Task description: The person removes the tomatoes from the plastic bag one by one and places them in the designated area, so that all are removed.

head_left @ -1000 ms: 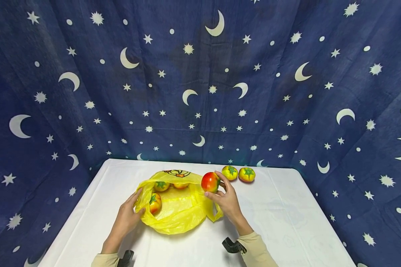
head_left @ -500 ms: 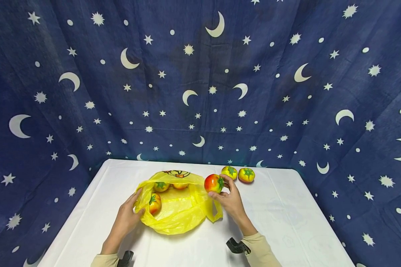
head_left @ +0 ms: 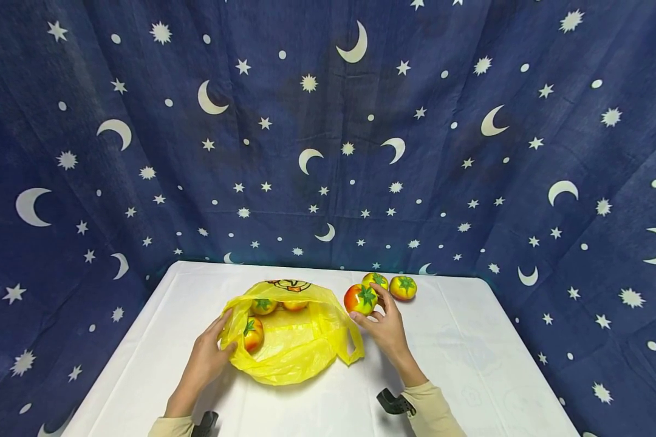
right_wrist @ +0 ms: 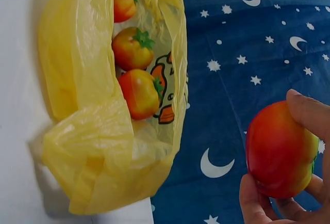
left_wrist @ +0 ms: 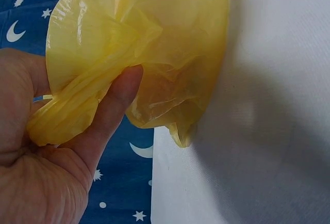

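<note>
A yellow plastic bag (head_left: 292, 361) lies on its side on the table, its mouth facing the person. Three red-and-yellow tomatoes with green leafy tops show inside, one a tomato (head_left: 254, 334) near the left edge of the mouth. My left hand (head_left: 208, 355) holds that edge, the gathered plastic (left_wrist: 77, 100) passing between thumb and fingers. To the right of the bag, my right hand (head_left: 385, 328) grips another tomato (right_wrist: 281, 149) between thumb and fingers, raised above the table. Its green top faces the head camera.
Behind my right hand, a yellow tomato (head_left: 375, 280) and a second yellow tomato (head_left: 403, 287) sit near the table's far edge. A white cloth covers the table (head_left: 459, 352). A dark blue curtain (head_left: 328, 121) with moons and stars hangs behind and at both sides.
My right hand has moved right, away from the bag's mouth, with the tomato. The tomato has turned so more of its green top shows. The left hand and bag have stayed nearly still.
</note>
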`<state>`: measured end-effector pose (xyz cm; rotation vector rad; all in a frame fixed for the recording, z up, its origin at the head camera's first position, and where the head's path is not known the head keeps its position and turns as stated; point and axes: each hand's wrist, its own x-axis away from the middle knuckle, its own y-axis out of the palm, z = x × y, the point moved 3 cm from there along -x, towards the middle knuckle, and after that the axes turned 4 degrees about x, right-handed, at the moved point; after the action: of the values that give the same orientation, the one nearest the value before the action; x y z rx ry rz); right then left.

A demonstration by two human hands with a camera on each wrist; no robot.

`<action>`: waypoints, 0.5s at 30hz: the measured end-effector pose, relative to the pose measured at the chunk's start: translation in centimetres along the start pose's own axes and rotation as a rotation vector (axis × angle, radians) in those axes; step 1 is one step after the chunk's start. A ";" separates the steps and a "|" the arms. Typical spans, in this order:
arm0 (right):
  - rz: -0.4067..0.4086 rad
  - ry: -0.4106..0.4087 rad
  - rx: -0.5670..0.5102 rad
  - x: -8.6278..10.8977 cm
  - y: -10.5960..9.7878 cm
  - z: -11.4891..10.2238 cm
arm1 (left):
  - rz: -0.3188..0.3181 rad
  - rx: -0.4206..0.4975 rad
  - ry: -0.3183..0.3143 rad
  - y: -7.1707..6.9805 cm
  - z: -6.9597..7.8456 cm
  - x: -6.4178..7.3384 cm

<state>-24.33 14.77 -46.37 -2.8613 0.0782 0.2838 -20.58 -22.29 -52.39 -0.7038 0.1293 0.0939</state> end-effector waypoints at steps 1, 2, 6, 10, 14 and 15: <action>0.005 -0.004 0.006 0.0 -0.1 -0.2 | -0.003 0.000 -0.003 0.0 0.0 0.0; 0.010 0.002 0.009 -0.1 -0.3 -0.1 | -0.005 0.001 -0.006 0.0 0.0 0.0; 0.042 0.000 0.053 -0.9 -0.8 1.3 | -0.011 0.010 -0.018 0.0 0.0 0.0; 0.085 -0.026 0.130 -1.8 -1.4 2.7 | -0.014 0.013 -0.025 0.0 0.0 0.1; 0.117 -0.072 0.212 -2.4 -2.1 3.2 | -0.011 0.017 -0.021 0.0 0.0 0.1; 0.123 -0.080 0.232 -2.5 -2.3 3.3 | -0.009 0.017 -0.019 0.0 0.0 0.1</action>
<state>-27.24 17.94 -48.45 -2.6157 0.2551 0.3864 -20.47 -22.34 -52.41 -0.6862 0.1090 0.0907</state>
